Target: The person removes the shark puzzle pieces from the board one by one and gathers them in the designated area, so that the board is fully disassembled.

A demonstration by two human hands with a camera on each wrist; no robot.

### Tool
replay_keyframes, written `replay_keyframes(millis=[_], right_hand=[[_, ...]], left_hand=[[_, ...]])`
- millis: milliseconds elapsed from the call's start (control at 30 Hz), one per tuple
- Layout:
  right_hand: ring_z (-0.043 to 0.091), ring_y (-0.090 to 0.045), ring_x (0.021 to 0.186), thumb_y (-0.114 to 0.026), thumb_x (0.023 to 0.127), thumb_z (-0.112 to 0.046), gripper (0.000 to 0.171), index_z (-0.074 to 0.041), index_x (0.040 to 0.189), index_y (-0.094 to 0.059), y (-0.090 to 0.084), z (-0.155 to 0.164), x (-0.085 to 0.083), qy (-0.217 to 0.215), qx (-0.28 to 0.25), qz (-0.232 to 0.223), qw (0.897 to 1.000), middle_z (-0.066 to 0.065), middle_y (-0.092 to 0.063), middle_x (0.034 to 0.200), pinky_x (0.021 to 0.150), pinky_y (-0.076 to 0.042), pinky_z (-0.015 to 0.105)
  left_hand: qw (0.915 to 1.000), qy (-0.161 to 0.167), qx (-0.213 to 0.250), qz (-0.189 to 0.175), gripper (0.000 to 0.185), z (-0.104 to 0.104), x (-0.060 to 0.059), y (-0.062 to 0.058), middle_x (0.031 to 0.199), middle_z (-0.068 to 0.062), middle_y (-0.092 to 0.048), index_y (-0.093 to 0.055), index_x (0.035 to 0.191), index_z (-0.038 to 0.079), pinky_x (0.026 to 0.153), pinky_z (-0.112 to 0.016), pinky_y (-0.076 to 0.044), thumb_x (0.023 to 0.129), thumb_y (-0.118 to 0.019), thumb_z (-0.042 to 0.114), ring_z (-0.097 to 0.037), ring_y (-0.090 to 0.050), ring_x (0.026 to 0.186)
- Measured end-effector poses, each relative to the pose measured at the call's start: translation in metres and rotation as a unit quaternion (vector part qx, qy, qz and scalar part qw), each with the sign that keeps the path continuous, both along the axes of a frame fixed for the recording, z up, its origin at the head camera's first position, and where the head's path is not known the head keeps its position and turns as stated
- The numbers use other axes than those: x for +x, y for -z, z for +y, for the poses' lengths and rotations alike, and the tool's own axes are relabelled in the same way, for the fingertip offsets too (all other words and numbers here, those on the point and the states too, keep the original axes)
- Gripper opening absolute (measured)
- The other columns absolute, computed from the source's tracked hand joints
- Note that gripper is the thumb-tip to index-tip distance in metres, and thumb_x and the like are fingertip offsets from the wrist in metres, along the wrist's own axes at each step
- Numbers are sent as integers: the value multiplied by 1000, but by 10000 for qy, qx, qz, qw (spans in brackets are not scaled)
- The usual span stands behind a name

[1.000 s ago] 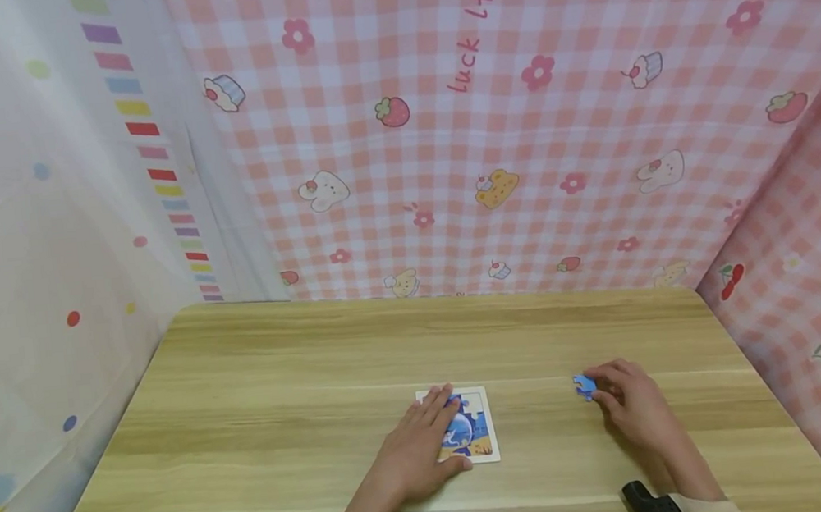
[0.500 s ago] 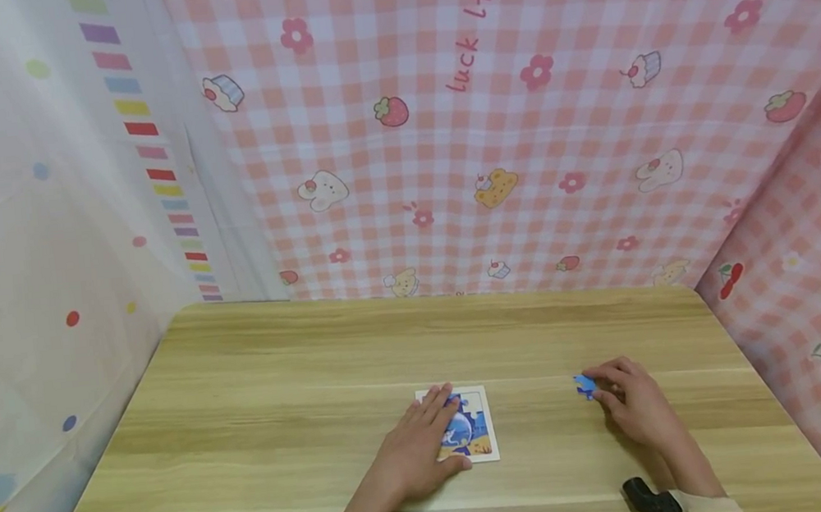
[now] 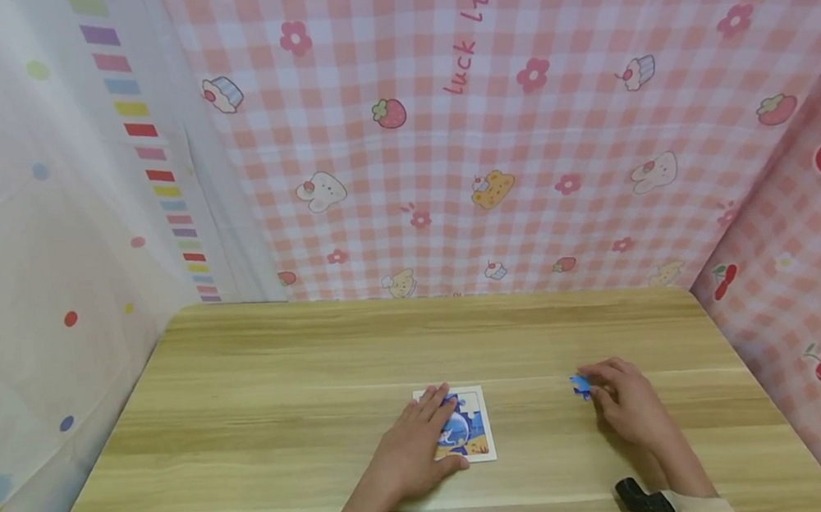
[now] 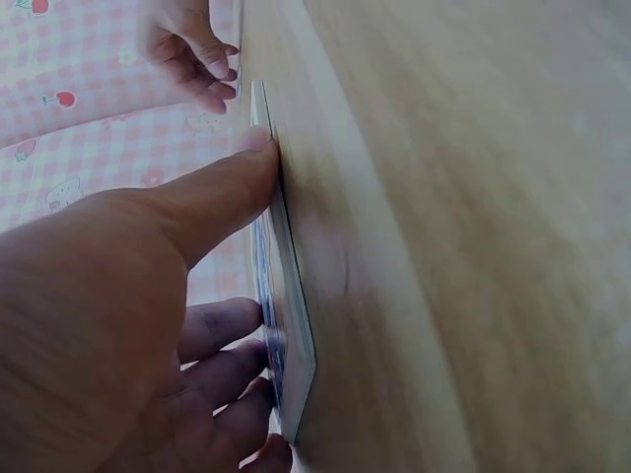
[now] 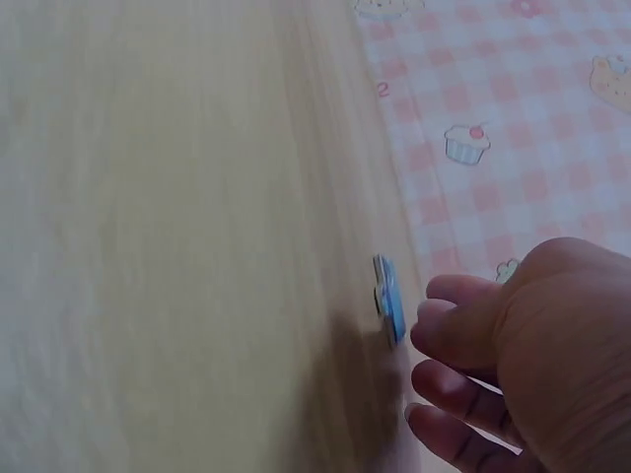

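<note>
A square jigsaw puzzle [image 3: 481, 430] in a white frame lies on the table, with blue and yellow picture pieces in it. At its far right corner a pale bare patch shows. My left hand [image 3: 413, 449] rests over the left part of the puzzle with fingers spread straight, hiding that side; its thumb touches the near edge of the frame [image 4: 293, 325] in the left wrist view. To the right, my right hand [image 3: 628, 404] pinches a small blue puzzle piece [image 3: 580, 386] between thumb and fingertips. In the right wrist view, the puzzle piece [image 5: 390, 301] stands tilted close over the table.
The wood-grain table [image 3: 282, 384] is backed by a pink checked cloth [image 3: 439, 162]. A white dotted cloth [image 3: 26, 268] hangs at the left, and another checked cloth [image 3: 807, 292] at the right. Black straps [image 3: 643, 499] sit at both wrists.
The puzzle piece has turned slightly in the fingertips of my right hand. My left hand has stayed on the puzzle. The head view has shifted a little.
</note>
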State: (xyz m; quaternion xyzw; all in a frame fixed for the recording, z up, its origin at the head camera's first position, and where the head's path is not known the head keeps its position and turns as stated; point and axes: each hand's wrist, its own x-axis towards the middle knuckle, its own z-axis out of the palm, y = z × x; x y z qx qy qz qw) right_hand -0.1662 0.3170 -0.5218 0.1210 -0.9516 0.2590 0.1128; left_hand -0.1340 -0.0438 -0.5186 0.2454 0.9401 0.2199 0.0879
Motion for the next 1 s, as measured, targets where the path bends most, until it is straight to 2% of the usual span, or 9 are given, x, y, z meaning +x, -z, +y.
replay_keyframes(millis=[233,467,767,1000], right_hand=[[22,-59,90,-70,87,7,31,-1,117,-72,0,-18,1,-100,-121,474,9988,12,-70,106,69,-51,30],[25,-66,91,-71,88,6,30,0,117,-72,-3,-42,2,-359,-191,582,9975,10,-70,104,72,-58,34],[20,-67,92,-73,88,4,31,-1,118,-71,-5,-76,3,-661,-347,360,9966,9,-70,106,75,-60,32],[14,-65,94,-76,90,-4,33,-5,122,-70,-8,-101,5,-642,-314,-155,9973,5,-69,110,79,-59,30]], left_hand=[[9999,-72,96,45,85,0,1,-2,170,-9,-28,-43,156,10,130,-46,-25,88,-75,49,-28,-26,158],[9995,-157,243,-111,83,-6,-1,-5,171,-9,-26,-43,157,13,128,-49,-28,89,-75,49,-28,-25,158],[9994,-242,-59,-234,94,-19,-4,2,173,-10,-17,-30,162,11,131,-51,-21,91,-68,59,-30,-17,161],[9995,-147,-156,-216,98,-23,-2,-1,173,-13,-14,-27,162,6,131,-52,-20,91,-68,59,-32,-16,160]])
